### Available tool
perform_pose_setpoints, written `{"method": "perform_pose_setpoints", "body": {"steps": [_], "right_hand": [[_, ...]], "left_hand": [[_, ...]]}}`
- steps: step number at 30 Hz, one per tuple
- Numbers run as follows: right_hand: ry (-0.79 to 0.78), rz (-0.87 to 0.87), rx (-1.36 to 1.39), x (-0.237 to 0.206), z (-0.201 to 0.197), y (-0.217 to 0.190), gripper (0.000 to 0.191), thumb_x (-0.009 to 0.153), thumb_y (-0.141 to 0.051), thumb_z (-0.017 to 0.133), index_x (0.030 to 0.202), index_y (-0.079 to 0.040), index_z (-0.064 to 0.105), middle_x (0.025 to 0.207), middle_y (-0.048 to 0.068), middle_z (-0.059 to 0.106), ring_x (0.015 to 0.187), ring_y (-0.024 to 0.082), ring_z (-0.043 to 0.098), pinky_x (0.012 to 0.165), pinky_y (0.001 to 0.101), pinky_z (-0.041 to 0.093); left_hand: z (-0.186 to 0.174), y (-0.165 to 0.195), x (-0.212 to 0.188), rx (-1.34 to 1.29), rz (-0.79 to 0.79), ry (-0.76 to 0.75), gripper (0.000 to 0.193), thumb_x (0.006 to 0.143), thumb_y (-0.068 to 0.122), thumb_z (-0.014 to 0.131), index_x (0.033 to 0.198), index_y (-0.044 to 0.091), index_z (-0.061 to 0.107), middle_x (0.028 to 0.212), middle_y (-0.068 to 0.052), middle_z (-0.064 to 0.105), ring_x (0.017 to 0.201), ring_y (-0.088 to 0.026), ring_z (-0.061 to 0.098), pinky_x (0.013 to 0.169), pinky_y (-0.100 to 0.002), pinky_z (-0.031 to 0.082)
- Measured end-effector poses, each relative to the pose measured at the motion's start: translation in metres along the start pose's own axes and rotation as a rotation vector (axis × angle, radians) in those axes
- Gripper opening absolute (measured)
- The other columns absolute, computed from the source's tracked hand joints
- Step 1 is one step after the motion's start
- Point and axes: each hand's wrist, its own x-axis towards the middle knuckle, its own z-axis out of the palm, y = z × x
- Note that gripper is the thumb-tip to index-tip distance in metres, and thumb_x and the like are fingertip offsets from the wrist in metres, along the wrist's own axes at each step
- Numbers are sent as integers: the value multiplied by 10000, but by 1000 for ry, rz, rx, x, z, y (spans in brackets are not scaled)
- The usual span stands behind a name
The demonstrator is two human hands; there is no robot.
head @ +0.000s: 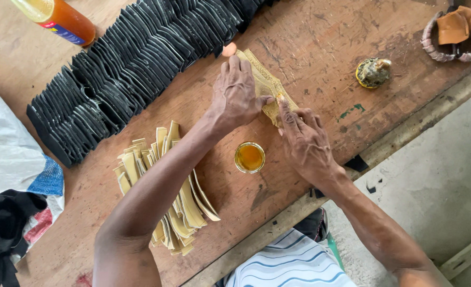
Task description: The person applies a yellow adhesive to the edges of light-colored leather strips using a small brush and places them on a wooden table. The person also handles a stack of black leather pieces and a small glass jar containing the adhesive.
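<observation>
Strip: long tan, glue-smeared strip (262, 79) lies flat on worn brown wooden workbench (310, 32), slanting from upper left to lower right, between both hands.
L hand: left hand (236, 95) rests palm-down on strip's left side, fingers spread flat, pinning it; not curled round anything.
R hand: right hand (305, 142) at strip's lower end, forefinger stretched out w/ tip pressed on strip, other fingers loosely bent; grips nothing that shows.
Glue cup: small round cup of amber liquid (249, 157) stands on bench just below hands, between the two forearms, apart from strip.
Tan pile: loose heap of pale tan cut strips (166, 186) under and beside left forearm, near bench's front edge.
Black row: long fanned row of black flat pieces (134, 58), overlapping, runs diagonally across bench's upper left.
Bottle: orange-filled plastic bottle (60, 18) lying at top left, beyond black row.
Misc: grimy yellow-rimmed round lump (372, 73) at right of strip, well apart; woven basket w/ brown pieces (456, 32) in top right corner.
Left edge: white sack and dark cloth (12, 175) beside bench.
</observation>
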Motion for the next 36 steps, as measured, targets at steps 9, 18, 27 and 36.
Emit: {"method": "perform_pose_setpoints", "body": {"steps": [9, 18, 27, 36], "right_hand": [[-108, 125, 291, 3, -18, -3, 778, 976, -76, 638, 1616, -11, 201, 1285, 100, 681, 1169, 311, 475, 999, 396, 470], [-54, 63, 247, 4, -31, -13, 774, 959, -63, 677, 1606, -37, 252, 1293, 93, 675, 1179, 303, 494, 1036, 434, 450], [-101, -7, 118, 1, -82, -46, 668, 906, -192, 755, 1501, -97, 468, 1360, 106, 579, 1258, 304, 452, 1101, 443, 410], [-426, -225, -102, 15, -94, -94, 563, 718, -392, 814, 1210, -141, 709, 1495, 119, 329, 1346, 348, 273, 1150, 506, 300]], "left_hand": [[-4, -39, -4, -215, 219, 125, 486, 786, 221, 860, 1087, -22, 565, 1197, -174, 504, 1108, -315, 536, 943, -456, 495], [-18, -48, -48, -313, 323, 315, 296, 867, 83, 798, 1099, 15, 628, 1118, -120, 596, 1064, -279, 607, 952, -442, 507], [-17, -61, -132, -211, 82, 264, 68, 1033, 127, 689, 1020, 60, 696, 1054, -74, 674, 945, -205, 664, 824, -362, 590], [28, -73, -201, -243, -192, 279, 234, 904, -68, 652, 1131, -17, 647, 1056, -173, 640, 885, -296, 651, 755, -377, 656]]}}
